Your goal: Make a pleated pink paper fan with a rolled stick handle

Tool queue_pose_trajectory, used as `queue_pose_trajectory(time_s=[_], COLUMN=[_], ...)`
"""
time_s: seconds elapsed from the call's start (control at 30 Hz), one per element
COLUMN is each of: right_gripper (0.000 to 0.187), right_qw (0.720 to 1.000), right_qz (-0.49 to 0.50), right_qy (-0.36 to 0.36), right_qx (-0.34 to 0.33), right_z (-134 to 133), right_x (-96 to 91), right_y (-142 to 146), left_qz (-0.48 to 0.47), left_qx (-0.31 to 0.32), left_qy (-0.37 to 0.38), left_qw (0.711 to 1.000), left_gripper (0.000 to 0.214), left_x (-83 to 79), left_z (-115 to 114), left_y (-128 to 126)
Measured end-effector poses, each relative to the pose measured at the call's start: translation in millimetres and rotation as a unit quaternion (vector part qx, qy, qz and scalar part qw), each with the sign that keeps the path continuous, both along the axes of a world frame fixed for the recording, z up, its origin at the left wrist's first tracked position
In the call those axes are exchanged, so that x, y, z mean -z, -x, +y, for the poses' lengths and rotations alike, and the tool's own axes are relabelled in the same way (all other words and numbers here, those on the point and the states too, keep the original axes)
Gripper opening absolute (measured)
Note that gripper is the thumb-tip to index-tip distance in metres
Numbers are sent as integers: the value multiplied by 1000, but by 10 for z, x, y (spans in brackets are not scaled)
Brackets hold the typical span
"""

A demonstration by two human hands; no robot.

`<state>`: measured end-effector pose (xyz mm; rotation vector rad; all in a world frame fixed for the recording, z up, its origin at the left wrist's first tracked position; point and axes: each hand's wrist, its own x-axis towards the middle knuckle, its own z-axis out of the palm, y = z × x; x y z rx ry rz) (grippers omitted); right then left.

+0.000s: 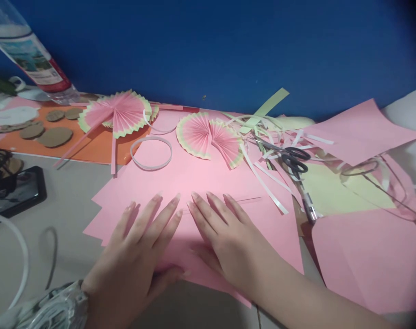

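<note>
Both hands rest palm down on large pink paper [180, 183], which lies in a stack or as a sheet with jagged left edges. My left hand [141, 242] has its fingers stretched and slightly spread. My right hand [224, 228] lies flat beside it, fingers extended. A thin dark line [244, 200] runs across the paper by the right fingertips; whether it is drawn or a thin object is unclear. Beyond the hands lie a pale ring [151, 154] and a pleated pink-and-green paper fan [194, 136].
Black-handled scissors [295, 160], a pen [308, 205] and paper strips [267, 183] lie at right among more pink sheets [368, 256]. At left are a pleated fan with pink sticks [125, 109], cardboard discs [55, 137], a bottle [33, 55] and a black phone-like device [26, 192]. A blue wall [208, 50] stands behind.
</note>
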<state>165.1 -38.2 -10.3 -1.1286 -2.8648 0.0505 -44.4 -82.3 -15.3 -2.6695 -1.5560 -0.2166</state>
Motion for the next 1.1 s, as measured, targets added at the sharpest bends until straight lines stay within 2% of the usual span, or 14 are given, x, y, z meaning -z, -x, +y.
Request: queue_pose_trajectory(time_s=[0.23, 0.4, 0.6, 0.83, 1.1], right_gripper=[53, 55, 55, 56, 56], right_qw=[998, 994, 996, 999, 997], right_qz=[-14, -29, -12, 1, -13], right_qy=[-65, -104, -90, -48, -45], right_qx=[3, -16, -26, 7, 54], right_z=[-34, -33, -19, -3, -51], right_x=[-10, -12, 11, -10, -19], right_y=[38, 56, 29, 3, -21], left_qz=[11, 18, 23, 31, 33], left_qx=[-3, -15, 30, 35, 40], left_qy=[3, 17, 34, 45, 34], left_qw=[1000, 1000, 999, 998, 998], left_gripper=[79, 70, 89, 90, 88], left_x=[-9, -11, 0, 9, 12], left_z=[3, 26, 64, 90, 86], left_y=[3, -15, -59, -81, -68])
